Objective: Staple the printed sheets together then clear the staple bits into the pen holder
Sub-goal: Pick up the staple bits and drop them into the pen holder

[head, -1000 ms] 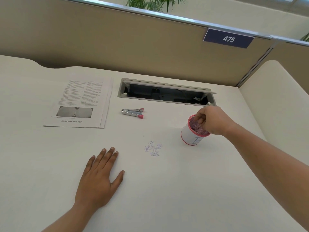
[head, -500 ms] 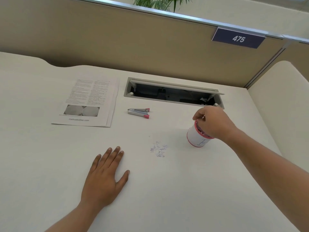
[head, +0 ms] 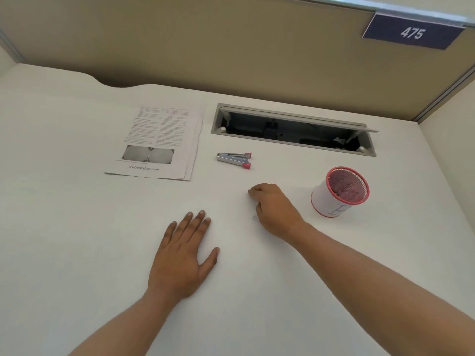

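My right hand [head: 275,211] rests knuckles-up on the white desk, fingertips bunched together on the small pile of staple bits [head: 254,217]. Most of the pile is hidden under the hand and only a few bits show at its left edge. The pen holder [head: 339,192], a white cup with a red mesh rim, stands upright to the right of that hand, apart from it. My left hand [head: 183,255] lies flat on the desk with fingers spread, holding nothing. The printed sheets [head: 156,142] lie at the back left, with the silver and pink stapler [head: 234,159] just right of them.
An open cable tray [head: 293,129] is set into the desk behind the stapler. A tan partition wall with a "475" sign [head: 412,33] closes off the back, and a second panel stands on the right.
My right hand left the top of the pen holder and came down to the left onto the staple bits. The left hand stayed flat in place. The camera moved closer and tilted down.
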Demonstrator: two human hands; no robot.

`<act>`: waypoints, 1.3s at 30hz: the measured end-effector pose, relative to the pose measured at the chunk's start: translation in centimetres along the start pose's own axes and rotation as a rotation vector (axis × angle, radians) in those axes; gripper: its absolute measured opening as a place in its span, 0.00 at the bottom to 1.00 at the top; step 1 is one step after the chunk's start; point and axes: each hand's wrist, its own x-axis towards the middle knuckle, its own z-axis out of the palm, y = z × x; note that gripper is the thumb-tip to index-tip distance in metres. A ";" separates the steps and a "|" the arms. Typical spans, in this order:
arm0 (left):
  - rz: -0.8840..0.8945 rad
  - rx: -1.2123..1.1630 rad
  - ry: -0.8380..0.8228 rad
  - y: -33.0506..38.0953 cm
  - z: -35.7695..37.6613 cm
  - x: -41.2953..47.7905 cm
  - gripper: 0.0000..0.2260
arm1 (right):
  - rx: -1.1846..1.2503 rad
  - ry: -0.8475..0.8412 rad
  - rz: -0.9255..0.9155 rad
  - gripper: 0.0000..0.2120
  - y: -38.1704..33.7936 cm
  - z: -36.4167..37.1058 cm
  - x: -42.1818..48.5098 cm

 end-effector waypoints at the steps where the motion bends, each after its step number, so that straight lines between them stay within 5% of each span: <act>1: 0.000 0.000 0.002 0.0 0.0 0.0 0.30 | -0.017 0.006 -0.058 0.22 0.1 0.4 -0.3; 8: -0.003 -0.004 0.015 0.0 0.0 0.0 0.29 | -0.168 -0.025 -0.287 0.17 2.1 -0.7 -4.1; 12: -0.003 -0.009 0.016 0.0 0.1 -0.1 0.29 | 0.010 0.115 0.024 0.24 3.2 -1.6 -3.7; 16: -0.007 -0.003 0.010 0.0 0.1 -0.1 0.30 | -0.077 0.116 0.252 0.26 3.4 -1.1 -3.2; 23: -0.008 -0.006 0.015 0.1 0.0 -0.1 0.30 | -0.105 0.007 0.028 0.22 0.4 0.4 -4.2; 29: -0.005 -0.007 0.015 0.1 0.0 -0.1 0.29 | -0.069 0.134 0.183 0.26 0.7 0.1 -2.8; 34: -0.003 -0.008 0.022 0.1 0.0 -0.1 0.30 | -0.103 0.084 -0.022 0.18 -0.1 1.5 -4.0; 39: -0.003 -0.014 0.025 0.1 0.0 -0.1 0.30 | -0.075 0.152 0.003 0.12 -0.7 1.7 -3.4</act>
